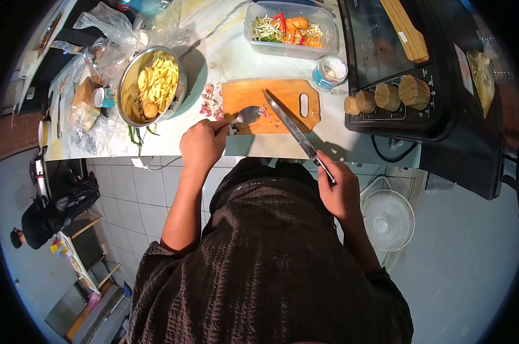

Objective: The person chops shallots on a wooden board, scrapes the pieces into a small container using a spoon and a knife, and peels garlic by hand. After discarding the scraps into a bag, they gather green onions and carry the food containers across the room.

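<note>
My left hand (203, 144) is closed around the handle of a metal spoon (248, 115), whose bowl is over the left part of an orange cutting board (242, 92). In my right hand (341, 186) is the dark handle of a long kitchen knife (294, 129). The blade slants across the board, its tip pointing away from me and to the left. Small pinkish chopped bits (266, 113) lie on the board between spoon and blade. Reddish peelings (211, 102) are scattered on the counter at the board's left edge.
A metal bowl (122, 100) of yellow sliced food stands left, beside crumpled plastic bags (113, 28). Behind the board are a clear container (291, 50) of vegetables and a small jar (330, 72). A black appliance with wooden knobs (387, 97) stands right. A person (53, 212) is far left.
</note>
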A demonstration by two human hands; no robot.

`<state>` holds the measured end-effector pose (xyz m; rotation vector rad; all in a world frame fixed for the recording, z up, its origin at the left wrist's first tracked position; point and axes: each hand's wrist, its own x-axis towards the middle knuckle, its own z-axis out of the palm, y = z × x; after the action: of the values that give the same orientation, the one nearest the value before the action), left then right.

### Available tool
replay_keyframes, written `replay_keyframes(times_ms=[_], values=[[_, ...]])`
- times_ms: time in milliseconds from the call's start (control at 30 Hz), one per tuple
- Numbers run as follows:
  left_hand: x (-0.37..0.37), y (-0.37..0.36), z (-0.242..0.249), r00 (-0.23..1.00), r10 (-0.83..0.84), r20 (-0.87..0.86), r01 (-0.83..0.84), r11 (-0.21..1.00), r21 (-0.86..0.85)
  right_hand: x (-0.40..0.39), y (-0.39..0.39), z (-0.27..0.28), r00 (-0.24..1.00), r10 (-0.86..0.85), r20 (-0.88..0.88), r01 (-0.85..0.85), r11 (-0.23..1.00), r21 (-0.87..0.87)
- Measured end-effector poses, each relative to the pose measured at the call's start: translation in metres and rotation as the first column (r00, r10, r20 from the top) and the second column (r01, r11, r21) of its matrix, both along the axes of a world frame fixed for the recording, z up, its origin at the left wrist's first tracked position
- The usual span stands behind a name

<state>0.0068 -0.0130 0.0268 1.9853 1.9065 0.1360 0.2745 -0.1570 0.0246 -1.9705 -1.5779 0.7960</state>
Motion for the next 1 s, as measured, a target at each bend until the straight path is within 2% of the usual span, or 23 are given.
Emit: replay_keyframes(times_ms=[133,267,333,467,533,733,833,933,1000], values=[[0.006,0.002,0.000,1.000,0.005,0.019,-0.005,1.000,-0.009,0.002,0.003,-0.002,0.998,0.004,0.057,-0.008,0.997,0.081],[0.006,0.003,-0.002,1.000,0.002,0.017,-0.002,1.000,-0.022,0.002,0.003,-0.005,1.000,0.022,-0.001,-0.022,0.995,0.101],[0.005,0.005,-0.003,1.000,0.017,0.010,-0.016,0.997,-0.072,0.001,0.004,-0.005,0.998,0.064,0.016,-0.065,0.991,0.114],[0.001,0.007,-0.008,1.000,-0.008,0.025,0.010,0.997,-0.071,-0.001,0.004,0.004,0.997,0.034,0.063,-0.042,0.990,0.136],[-0.003,0.007,-0.016,0.993,-0.070,0.091,0.066,0.997,0.044,0.000,0.001,0.006,0.999,-0.018,0.038,0.013,0.992,0.123],[-0.009,0.011,-0.020,0.985,-0.148,0.092,0.142,0.988,0.062,0.004,-0.023,-0.001,0.996,-0.079,-0.039,0.083,0.989,0.124],[-0.011,0.011,-0.023,0.983,-0.151,0.104,0.146,0.988,0.057,-0.003,-0.045,0.006,0.981,-0.187,-0.047,0.187,0.982,-0.004],[-0.012,0.008,-0.029,0.972,-0.189,0.142,0.174,0.978,0.111,-0.012,-0.068,0.001,0.953,-0.278,-0.119,0.274,0.960,-0.052],[-0.010,0.003,-0.032,0.964,-0.200,0.176,0.183,0.977,0.107,-0.018,-0.075,-0.007,0.953,-0.277,-0.125,0.274,0.961,-0.036]])
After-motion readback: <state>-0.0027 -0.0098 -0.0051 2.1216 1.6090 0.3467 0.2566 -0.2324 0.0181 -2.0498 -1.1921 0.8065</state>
